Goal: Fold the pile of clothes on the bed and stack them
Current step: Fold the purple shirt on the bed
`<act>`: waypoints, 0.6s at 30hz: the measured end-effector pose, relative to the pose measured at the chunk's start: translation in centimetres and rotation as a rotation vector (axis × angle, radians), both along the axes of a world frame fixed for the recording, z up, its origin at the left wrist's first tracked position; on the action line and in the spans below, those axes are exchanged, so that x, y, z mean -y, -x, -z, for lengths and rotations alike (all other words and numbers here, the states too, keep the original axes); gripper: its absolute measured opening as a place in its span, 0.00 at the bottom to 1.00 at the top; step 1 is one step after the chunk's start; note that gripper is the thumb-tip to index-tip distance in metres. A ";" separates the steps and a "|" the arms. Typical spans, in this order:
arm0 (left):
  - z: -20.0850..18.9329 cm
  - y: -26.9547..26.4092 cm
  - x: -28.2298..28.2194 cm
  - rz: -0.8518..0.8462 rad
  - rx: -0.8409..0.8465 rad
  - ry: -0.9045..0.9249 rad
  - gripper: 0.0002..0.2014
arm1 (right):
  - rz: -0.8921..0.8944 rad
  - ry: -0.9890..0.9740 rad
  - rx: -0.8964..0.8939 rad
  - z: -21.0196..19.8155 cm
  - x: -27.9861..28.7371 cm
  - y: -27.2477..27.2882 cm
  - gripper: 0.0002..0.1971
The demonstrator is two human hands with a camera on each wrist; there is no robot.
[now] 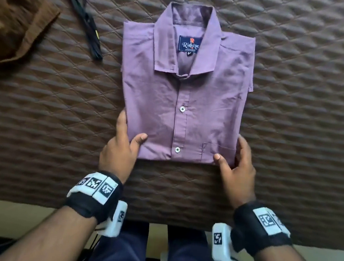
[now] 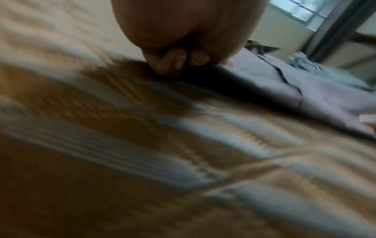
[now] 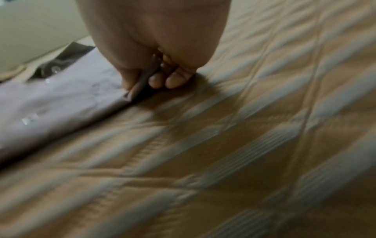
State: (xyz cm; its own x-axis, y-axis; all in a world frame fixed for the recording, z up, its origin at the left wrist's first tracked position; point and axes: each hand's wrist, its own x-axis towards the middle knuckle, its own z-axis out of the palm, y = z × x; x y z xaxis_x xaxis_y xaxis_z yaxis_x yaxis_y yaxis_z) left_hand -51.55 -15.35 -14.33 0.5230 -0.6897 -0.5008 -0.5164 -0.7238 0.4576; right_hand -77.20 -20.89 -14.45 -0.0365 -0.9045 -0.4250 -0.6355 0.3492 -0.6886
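At the bottom of the head view, dark blue trouser legs (image 1: 135, 250) show between two forearms wearing black wristbands with white marker blocks (image 1: 95, 192). Just beyond them, the left hand (image 1: 121, 146) grips the lower left corner of a folded purple button-up shirt (image 1: 182, 98), thumb lying on top of the cloth and the fingers (image 2: 173, 64) curled under its edge against the bed. The right hand (image 1: 236, 165) grips the lower right corner beside the chest pocket the same way; in the right wrist view the thumb presses on top while the fingers (image 3: 162, 80) tuck beneath, pinching the folded edge. The shirt lies flat in the centre of the frame on the brown quilted bed cover (image 1: 304, 100), front up, collar pointing to the top of the frame, its dark blue neck label (image 1: 188, 45) showing. Farther off, in the upper left, a thin dark cord with yellow flecks (image 1: 87, 21) lies diagonally on the cover, and a crumpled brown corduroy garment (image 1: 16, 19) fills the corner beyond it.
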 end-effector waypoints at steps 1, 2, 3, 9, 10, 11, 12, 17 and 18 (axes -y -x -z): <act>-0.1 -0.1 -0.3 0.033 0.065 -0.022 0.41 | -0.043 0.028 -0.029 0.1 -0.1 0.4 0.37; -0.3 -0.4 -0.6 0.049 0.145 -0.002 0.43 | -0.099 0.083 -0.119 0.0 0.0 0.6 0.38; -0.3 -0.5 -1.0 0.072 0.257 0.054 0.44 | -0.164 0.152 -0.238 -0.2 0.0 0.8 0.38; 1.8 5.7 -0.5 0.507 0.561 0.332 0.34 | -0.604 0.491 -0.481 0.4 -0.4 -5.7 0.31; 3.0 6.1 -0.2 0.544 0.542 0.302 0.35 | -0.661 0.468 -0.495 1.3 -0.2 -6.8 0.31; 4.3 5.8 -0.2 0.570 0.543 0.258 0.35 | -0.705 0.428 -0.517 2.4 0.2 -7.3 0.33; 5.4 5.3 -0.3 0.591 0.552 0.222 0.34 | -0.741 0.393 -0.542 3.2 0.8 -7.2 0.35; 6.0 2.8 -1.8 0.646 0.576 0.160 0.35 | -0.685 0.250 -0.696 4.2 2.6 0.2 0.41; 5.6 2.8 -1.8 0.643 0.566 0.144 0.36 | -0.643 0.209 -0.726 3.7 2.7 1.4 0.41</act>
State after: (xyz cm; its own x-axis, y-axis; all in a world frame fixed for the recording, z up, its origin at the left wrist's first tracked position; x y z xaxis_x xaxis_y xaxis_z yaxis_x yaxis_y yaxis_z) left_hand -54.32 -13.50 -19.93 0.1543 -0.9736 -0.1682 -0.9830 -0.1684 0.0736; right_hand -78.61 -23.61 -18.14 0.2992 -0.8977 -0.3234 -0.9535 -0.2942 -0.0656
